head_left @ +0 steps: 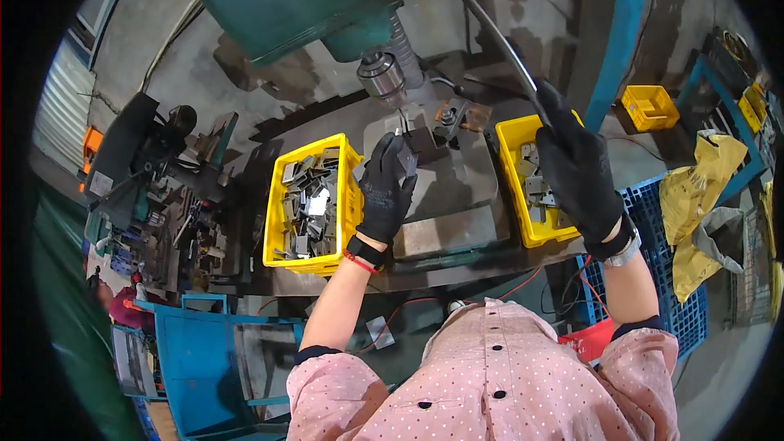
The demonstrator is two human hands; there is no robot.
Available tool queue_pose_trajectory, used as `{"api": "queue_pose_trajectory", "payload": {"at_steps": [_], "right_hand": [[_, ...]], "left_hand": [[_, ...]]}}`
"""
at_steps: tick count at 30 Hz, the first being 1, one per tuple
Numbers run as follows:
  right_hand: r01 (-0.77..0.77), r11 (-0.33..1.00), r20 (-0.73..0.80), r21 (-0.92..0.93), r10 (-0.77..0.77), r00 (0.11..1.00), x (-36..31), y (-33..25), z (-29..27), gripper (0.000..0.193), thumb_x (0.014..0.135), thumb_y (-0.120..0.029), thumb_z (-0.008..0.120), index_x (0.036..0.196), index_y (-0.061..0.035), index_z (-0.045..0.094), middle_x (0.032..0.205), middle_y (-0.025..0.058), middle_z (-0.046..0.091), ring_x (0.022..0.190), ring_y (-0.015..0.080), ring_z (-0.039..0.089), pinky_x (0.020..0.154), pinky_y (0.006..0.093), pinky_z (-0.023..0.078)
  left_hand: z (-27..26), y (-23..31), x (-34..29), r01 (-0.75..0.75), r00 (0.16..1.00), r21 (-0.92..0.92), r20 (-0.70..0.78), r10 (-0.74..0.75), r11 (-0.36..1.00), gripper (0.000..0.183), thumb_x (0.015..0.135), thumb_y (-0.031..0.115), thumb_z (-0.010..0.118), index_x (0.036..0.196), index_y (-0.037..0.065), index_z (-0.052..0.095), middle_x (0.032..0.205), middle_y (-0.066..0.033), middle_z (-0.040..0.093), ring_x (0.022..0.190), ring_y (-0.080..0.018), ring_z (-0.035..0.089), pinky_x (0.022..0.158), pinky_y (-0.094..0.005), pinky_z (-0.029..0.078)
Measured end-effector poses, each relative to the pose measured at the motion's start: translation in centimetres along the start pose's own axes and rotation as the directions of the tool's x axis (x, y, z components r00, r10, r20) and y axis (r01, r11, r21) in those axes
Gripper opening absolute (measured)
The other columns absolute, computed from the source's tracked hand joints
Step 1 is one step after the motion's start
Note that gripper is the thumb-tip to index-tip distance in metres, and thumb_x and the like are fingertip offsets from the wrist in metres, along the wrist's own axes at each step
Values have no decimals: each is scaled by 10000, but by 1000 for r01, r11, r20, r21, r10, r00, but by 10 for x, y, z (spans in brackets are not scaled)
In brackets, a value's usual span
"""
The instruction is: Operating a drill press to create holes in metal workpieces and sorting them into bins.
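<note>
The left hand (384, 194) is pinching a grey metal piece (407, 162) in bent fingers below the drill chuck (381, 76); the right hand (574, 170) is gripping a lever (496, 33), fingers curled.

A workshop, shown by the green drill press (302, 0) and yellow bin (350, 204) of metal pieces (317, 201)

Beneath the drill chuck (381, 79), the vise (422, 139) sits between the left bin (351, 196) and the right bin (549, 237).

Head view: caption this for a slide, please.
At a green drill press, the left hand holds a metal piece near the chuck while the right hand grips the lever.
</note>
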State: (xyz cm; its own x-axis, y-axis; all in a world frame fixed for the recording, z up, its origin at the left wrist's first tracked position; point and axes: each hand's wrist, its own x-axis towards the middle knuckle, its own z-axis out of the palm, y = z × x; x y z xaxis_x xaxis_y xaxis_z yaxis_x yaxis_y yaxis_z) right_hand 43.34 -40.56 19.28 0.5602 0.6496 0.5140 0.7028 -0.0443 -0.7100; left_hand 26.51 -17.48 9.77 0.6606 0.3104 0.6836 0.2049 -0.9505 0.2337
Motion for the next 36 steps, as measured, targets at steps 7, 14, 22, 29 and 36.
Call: {"api": "queue_pose_trajectory", "payload": {"at_steps": [7,14,22,29,36], "right_hand": [[54,999,-56,-4,-54,997,1,3,1,481,842,-15,475,1317,-84,452,832,183,608,638,209,573,602,310,442],[83,996,-51,20,-82,995,1,5,2,488,838,-19,485,1320,-87,448,871,189,606,682,216,583,629,316,447],[46,999,-46,-12,-46,998,1,4,0,486,845,-18,475,1324,-93,445,785,174,576,637,193,549,604,302,430],[9,999,-15,36,-8,1000,1,1,-1,499,840,-16,482,1330,-101,441,743,132,549,612,152,508,584,278,415],[69,997,-61,41,-67,996,3,10,5,495,838,-26,486,1326,-94,440,888,151,592,696,188,547,643,299,434]], "left_hand": [[13,4,-4,-24,1000,70,1,24,997,607,706,62,687,1253,70,424,1282,-154,450,1178,-333,442,979,-403,367],[34,0,-16,-33,999,209,-1,34,977,521,767,96,614,1263,87,454,1291,-132,441,1154,-302,460,953,-406,365],[34,1,-17,61,993,112,-104,-50,992,583,701,63,680,1236,70,446,1274,-149,458,1186,-326,444,976,-419,369],[32,2,-6,27,995,63,-97,-21,998,523,723,67,680,1206,66,478,1228,-157,489,1163,-333,460,979,-401,374],[39,5,-4,36,992,215,-124,-9,976,443,822,110,597,1241,83,455,1230,-131,488,1129,-300,483,913,-407,409]]}}
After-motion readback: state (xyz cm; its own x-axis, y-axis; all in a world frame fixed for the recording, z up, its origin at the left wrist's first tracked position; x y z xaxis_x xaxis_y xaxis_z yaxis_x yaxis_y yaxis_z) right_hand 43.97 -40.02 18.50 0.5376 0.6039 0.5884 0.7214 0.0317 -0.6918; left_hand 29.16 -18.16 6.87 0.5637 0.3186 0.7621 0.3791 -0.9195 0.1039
